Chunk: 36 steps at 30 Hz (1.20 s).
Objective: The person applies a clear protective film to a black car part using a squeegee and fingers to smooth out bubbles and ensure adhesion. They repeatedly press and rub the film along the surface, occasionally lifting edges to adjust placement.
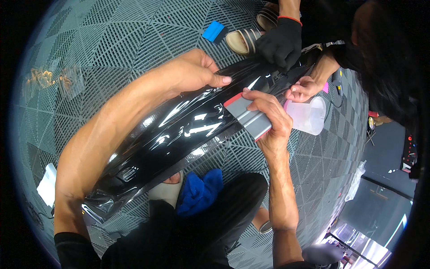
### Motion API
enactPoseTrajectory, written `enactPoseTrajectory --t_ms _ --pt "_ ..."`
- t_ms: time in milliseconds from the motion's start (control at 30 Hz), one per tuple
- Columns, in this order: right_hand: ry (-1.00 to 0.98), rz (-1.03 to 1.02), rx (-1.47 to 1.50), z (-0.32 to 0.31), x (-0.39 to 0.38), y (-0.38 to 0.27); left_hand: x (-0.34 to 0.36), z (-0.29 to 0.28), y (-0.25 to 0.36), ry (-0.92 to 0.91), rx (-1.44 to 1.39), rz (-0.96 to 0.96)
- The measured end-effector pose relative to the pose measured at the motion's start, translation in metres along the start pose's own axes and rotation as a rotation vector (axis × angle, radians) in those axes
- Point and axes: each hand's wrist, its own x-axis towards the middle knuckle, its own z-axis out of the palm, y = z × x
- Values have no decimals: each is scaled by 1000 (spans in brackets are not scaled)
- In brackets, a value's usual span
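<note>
A long, glossy black panel (179, 130) runs slantwise across the middle, covered with film that wrinkles and hangs loose at its lower left end. My left hand (199, 69) is closed at its far edge, the thumb lying on top and the fingers curled behind, gripping the film there. In my right hand (273, 114) is a flat grey squeegee (247, 117) with red edges, its upper edge against the glossy surface. A co-worker's black-gloved hand (281, 47) presses on the panel's far right end, with that person's bare hand (309, 88) beside it.
A translucent plastic container (309, 116) stands right of my right hand. A blue scraper card (214, 32) lies on the grey grid floor (116, 40) near a striped sandal (242, 41). A blue cloth (199, 190) lies by my shoe (165, 192).
</note>
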Motion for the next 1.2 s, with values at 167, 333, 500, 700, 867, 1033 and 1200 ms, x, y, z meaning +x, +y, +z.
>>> enactPoseTrajectory --t_ms 167,333,500,700,867,1033,1200 --pt "2 -2 -11 1 3 -2 3 -1 5 45 168 6" --pt "-10 -7 -3 -1 4 1 -3 -3 23 71 481 55" --pt "-48 -23 -15 -5 4 2 -11 2 40 87 683 95" --pt "-52 -36 -22 -6 4 1 -13 6 41 130 780 132" --pt "-56 -55 -16 -5 5 1 -13 4 41 131 724 137" --pt "-58 -70 -24 -5 5 2 -18 10 40 179 713 151" --pt "-55 -74 -35 -4 5 2 -22 17 36 267 756 219"
